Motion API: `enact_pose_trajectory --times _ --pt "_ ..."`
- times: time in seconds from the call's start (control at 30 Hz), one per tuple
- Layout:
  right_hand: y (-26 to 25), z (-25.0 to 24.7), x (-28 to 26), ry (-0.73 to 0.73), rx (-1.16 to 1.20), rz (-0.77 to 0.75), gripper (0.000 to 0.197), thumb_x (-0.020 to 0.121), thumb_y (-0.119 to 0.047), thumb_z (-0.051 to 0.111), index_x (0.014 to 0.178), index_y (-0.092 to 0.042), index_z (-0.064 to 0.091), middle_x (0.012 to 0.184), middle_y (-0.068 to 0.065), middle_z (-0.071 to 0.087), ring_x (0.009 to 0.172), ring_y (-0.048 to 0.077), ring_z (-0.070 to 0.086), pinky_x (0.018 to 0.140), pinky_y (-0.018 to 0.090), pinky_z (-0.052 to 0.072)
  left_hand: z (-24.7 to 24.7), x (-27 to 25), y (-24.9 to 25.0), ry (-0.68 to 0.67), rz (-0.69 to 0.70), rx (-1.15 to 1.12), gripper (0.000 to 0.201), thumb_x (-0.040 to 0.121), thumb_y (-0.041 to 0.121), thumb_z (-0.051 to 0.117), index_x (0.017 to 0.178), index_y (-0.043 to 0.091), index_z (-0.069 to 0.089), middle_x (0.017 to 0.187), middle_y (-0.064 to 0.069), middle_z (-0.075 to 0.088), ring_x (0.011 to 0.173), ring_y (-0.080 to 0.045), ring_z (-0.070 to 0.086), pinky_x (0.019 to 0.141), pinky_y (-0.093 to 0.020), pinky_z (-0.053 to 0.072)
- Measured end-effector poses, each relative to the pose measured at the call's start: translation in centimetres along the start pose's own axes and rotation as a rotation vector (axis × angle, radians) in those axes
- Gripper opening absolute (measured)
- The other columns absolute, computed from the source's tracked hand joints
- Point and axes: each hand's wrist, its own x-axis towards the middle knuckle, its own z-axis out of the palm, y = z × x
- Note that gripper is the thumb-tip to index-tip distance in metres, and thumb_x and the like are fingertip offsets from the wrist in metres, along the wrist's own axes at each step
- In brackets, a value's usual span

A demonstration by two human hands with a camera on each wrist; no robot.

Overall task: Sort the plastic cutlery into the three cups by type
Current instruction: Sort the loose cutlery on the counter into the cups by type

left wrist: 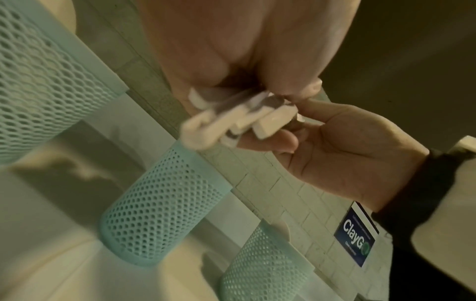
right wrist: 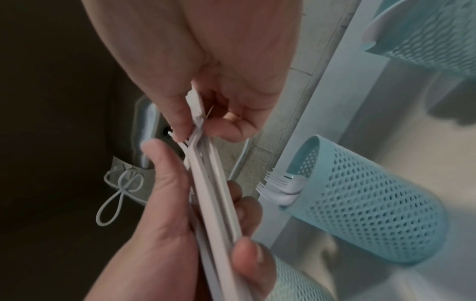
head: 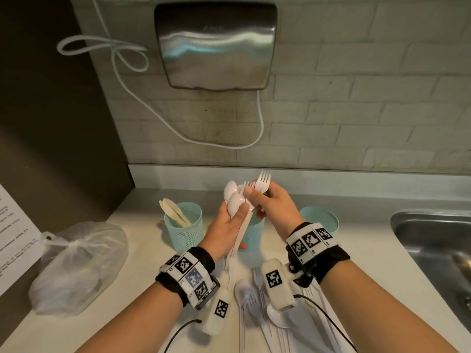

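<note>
Three mesh cups in a row on counter (head: 142, 250), behind loose cutlery pile (head: 257, 301). Left hand (head: 226, 225) curled round a mixed bundle (head: 235, 200) of spoons and forks, held upright over middle cup (head: 252, 235), likely to keep heads fanned for picking. Right hand (head: 270, 202) pinching fork heads (head: 262, 180) at top, thumb against fingers, apparently to draw forks out of bundle. Left cup (head: 183, 225) holding cream-coloured pieces; right cup (head: 319, 221) behind right wrist; forks already in one cup (right wrist: 360, 197), seen from right wrist
</note>
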Motion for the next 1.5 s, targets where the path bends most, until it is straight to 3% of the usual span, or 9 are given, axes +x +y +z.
enact_pose_trajectory --times 0.3,0.43,0.57,0.7,0.87,1.03,1.2,1.3,1.5 --pt "-2.1 -1.6 3.3 0.209 -0.187 -0.268 0.014 0.095 -0.018 0.054 0.106 -0.017 0.046 0.088 -0.013 0.055 0.079 -0.005 0.053 0.064 0.004 0.043 -1.8 2.2 -0.8 0.254 0.037 -0.064 0.036 0.097 0.032 0.049 0.128 0.023 0.034 0.075 -0.001 0.05 0.07 -0.013 0.053 0.079 -0.034 0.053" --pt "0.5 -0.7 3.7 0.145 -0.396 -0.213 0.018 0.094 -0.02 0.056 0.11 -0.012 0.051 0.097 -0.001 0.058 0.086 0.014 0.055 0.073 0.025 0.041 -1.7 2.4 -1.0 0.238 0.057 -0.085 0.035 0.097 0.027 0.05 0.129 0.022 0.035 0.078 0.001 0.049 0.072 -0.012 0.05 0.083 -0.034 0.05" --pt "3.4 -0.2 3.4 0.048 -0.684 -0.104 0.026 0.088 -0.019 0.064 0.109 -0.007 0.056 0.107 0.01 0.062 0.092 0.022 0.059 0.073 0.023 0.037 -1.3 2.2 -0.7 0.191 0.058 -0.114 0.036 0.097 0.022 0.051 0.129 0.015 0.038 0.083 0.001 0.05 0.071 -0.009 0.052 0.073 -0.024 0.055" --pt "2.6 -0.4 2.3 0.112 -0.611 -0.128 0.051 0.08 -0.02 0.069 0.126 -0.013 0.05 0.116 -0.001 0.04 0.105 0.01 0.047 0.09 0.023 0.04 -0.8 1.9 0.1 0.158 0.058 -0.149 0.037 0.098 0.022 0.049 0.131 0.011 0.038 0.088 -0.002 0.054 0.077 -0.008 0.057 0.069 -0.021 0.057" --pt "0.4 -1.2 -0.7 -0.254 -0.459 -0.03 0.035 0.08 -0.014 0.069 0.115 -0.017 0.061 0.102 -0.003 0.062 0.069 -0.004 0.055 0.064 0.013 0.041 1.0 1.6 2.0 0.051 0.041 -0.276 0.038 0.097 0.022 0.05 0.133 0.02 0.038 0.112 -0.007 0.061 0.098 -0.015 0.064 0.074 -0.024 0.058" --pt "1.6 -3.1 -2.0 -0.115 -0.482 -0.119 0.027 0.089 -0.014 0.058 0.116 -0.013 0.058 0.083 -0.005 0.061 0.065 0.002 0.052 0.059 0.017 0.039 4.6 1.4 3.5 -0.11 -0.059 -0.364 0.036 0.095 0.026 0.053 0.131 0.022 0.046 0.097 -0.001 0.065 0.09 -0.012 0.065 0.072 -0.03 0.058" --pt "0.9 -7.6 -1.6 0.122 -0.434 -0.183 0.009 0.096 -0.016 0.052 0.101 -0.013 0.059 0.083 -0.004 0.056 0.07 -0.002 0.058 0.066 0.022 0.048 7.4 2.5 2.9 -0.18 0.008 -0.13 0.035 0.097 0.038 0.045 0.123 0.016 0.053 0.109 0.004 0.06 0.105 -0.01 0.057 0.089 -0.03 0.05" --pt "1.3 -10.8 -0.6 0.318 -0.565 -0.174 0.02 0.094 -0.02 0.055 0.101 -0.002 0.061 0.098 0.005 0.044 0.087 0.03 0.059 0.083 0.046 0.051 9.2 3.9 0.9 -0.11 0.093 0.245 0.031 0.094 0.024 0.056 0.124 0.013 0.054 0.12 -0.003 0.049 0.109 -0.014 0.053 0.102 -0.034 0.044" --pt "3.8 -13.3 -0.3 0.226 -0.973 0.047 0.029 0.088 -0.023 0.065 0.096 0.005 0.064 0.101 0.021 0.061 0.091 0.036 0.06 0.07 0.029 0.038 11.6 5.6 -1.7 -0.165 0.073 0.6 0.042 0.086 0.032 0.067 0.123 0.017 0.055 0.128 -0.003 0.045 0.112 -0.018 0.055 0.103 -0.036 0.044"
